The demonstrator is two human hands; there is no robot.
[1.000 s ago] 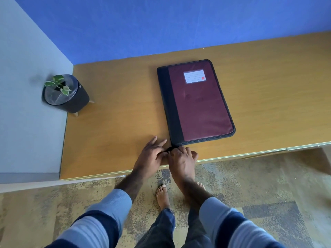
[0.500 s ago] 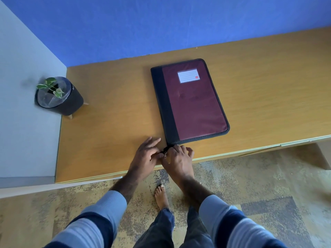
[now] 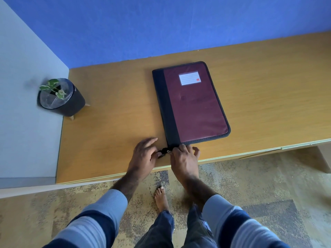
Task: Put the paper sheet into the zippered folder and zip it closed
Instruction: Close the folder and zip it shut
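A maroon zippered folder [image 3: 195,106] with a dark navy spine and a white label lies closed and flat on the wooden desk [image 3: 114,122]. Both hands meet at its near left corner. My left hand [image 3: 143,156] pinches the black zipper tab [image 3: 164,151] that sticks out from that corner. My right hand [image 3: 184,158] presses its fingertips on the folder's near edge just right of the tab. No paper sheet is visible.
A small potted plant [image 3: 59,97] in a dark pot on wooden legs stands at the desk's far left edge. A blue wall runs behind the desk and a pale panel stands to the left. The desk's front edge lies just under my wrists.
Both hands stay at the folder's near left corner. The zipper tab now sticks out further between them, with my left hand pulling it leftward. The camera view has shifted slightly.
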